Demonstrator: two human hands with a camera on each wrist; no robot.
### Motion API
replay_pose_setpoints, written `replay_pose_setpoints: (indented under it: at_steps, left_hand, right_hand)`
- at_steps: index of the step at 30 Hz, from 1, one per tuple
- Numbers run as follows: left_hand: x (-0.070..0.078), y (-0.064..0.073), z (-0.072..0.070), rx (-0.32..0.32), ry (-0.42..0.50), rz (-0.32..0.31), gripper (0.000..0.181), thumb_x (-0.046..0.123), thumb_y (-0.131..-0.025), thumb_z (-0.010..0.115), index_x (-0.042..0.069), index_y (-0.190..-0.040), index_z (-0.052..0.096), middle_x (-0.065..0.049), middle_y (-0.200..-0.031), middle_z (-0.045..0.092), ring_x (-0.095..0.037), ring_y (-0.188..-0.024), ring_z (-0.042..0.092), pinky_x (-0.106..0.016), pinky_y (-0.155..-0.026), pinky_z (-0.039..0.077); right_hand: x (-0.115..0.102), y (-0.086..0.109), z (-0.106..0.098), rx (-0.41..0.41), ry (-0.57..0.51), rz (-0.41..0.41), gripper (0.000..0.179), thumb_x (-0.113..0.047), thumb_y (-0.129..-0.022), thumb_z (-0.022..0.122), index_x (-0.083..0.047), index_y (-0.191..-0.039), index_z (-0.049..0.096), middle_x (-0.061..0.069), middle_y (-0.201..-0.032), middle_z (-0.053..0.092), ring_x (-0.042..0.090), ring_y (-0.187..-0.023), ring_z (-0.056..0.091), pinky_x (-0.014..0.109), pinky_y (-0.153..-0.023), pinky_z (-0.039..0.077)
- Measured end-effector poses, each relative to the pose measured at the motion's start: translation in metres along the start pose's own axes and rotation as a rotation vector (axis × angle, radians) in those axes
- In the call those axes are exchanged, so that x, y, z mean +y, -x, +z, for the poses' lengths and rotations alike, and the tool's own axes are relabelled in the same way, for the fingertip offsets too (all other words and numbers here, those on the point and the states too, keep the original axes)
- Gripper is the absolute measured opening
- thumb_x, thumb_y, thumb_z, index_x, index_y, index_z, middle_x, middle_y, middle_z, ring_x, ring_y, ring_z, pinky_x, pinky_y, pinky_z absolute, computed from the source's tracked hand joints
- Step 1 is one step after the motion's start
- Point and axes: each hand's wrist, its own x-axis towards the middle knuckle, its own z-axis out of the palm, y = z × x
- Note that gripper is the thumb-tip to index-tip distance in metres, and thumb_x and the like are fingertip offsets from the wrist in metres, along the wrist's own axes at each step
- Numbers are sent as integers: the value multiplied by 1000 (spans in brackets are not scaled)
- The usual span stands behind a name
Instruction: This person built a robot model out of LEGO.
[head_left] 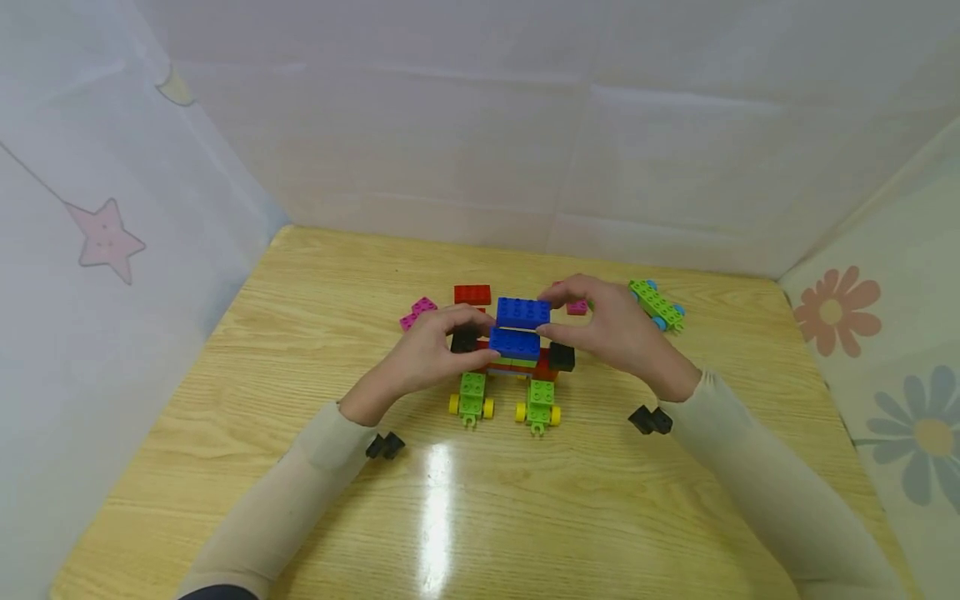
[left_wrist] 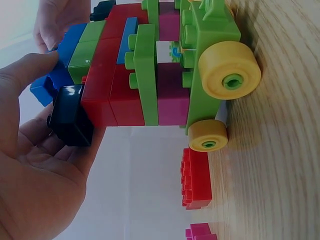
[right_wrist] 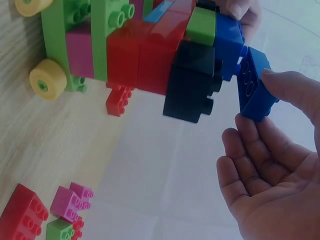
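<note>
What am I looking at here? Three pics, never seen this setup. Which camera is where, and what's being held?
No machine here: a person works with two bare hands on a wooden table. The wide picture comes from a camera on the person's head, looking down. The other two come from cameras strapped to each wrist, so they sit close and turned sideways.

In the middle stands a toy brick vehicle of red, green, blue and black bricks on green axles with yellow wheels. The left hand grips its left side. The right hand pinches a loose blue brick just above the vehicle's top; the right wrist view shows it tilted at the edge, not pressed down.

Lying around: a red brick, pink bricks, and a green wheeled plate.
</note>
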Motion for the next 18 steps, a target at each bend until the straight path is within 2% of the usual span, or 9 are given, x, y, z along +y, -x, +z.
replay_pose_setpoints:
  at_steps: [7,18]
  left_hand:
    - [2,1,-1,3,24,5,40,29,-100,88,14,-135,77,-4,-135,79,-28,-127,74,-55,-117,59]
    - [3,2,-3,15,30,13,45,26,-99,88,11,-140,76,-6,-140,77,-28,-132,73,-55,-119,57]
  right_hand:
    - [0,9,7,31,28,-42,40,-38,-99,88,-24,-135,78,1,-136,77,32,-132,68,62,-116,54]
    - [6,15,15,42,-7,-70,38,-30,-99,89,-21,-134,79,2,-132,79,29,-128,69,61,-114,54]
